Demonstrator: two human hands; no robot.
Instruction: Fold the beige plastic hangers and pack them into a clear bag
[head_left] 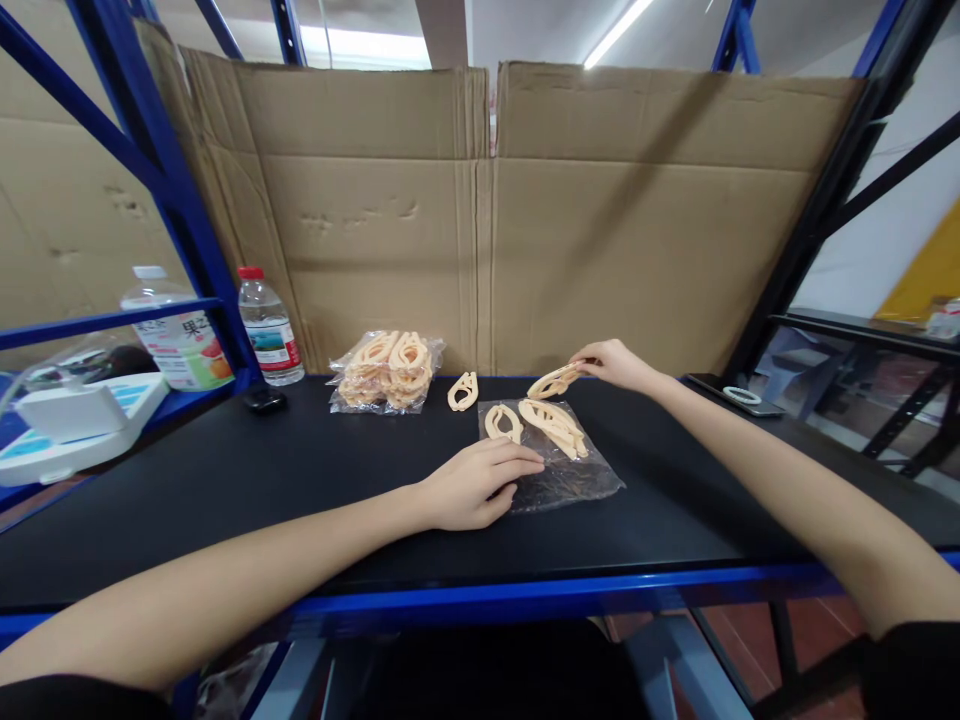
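Head view — right hand (611, 362) pinches a beige clip (553, 381), left hand (472, 483) flat on plastic bag (577, 480) — bottle labels unreadable.

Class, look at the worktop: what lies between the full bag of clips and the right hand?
In the head view, one loose clip lies on the black worktop between the full bag and the right hand.

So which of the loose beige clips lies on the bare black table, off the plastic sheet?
The single clip between the bagged pile and the clear plastic sheet. The other loose ones rest on the sheet, and one is held in the right hand.
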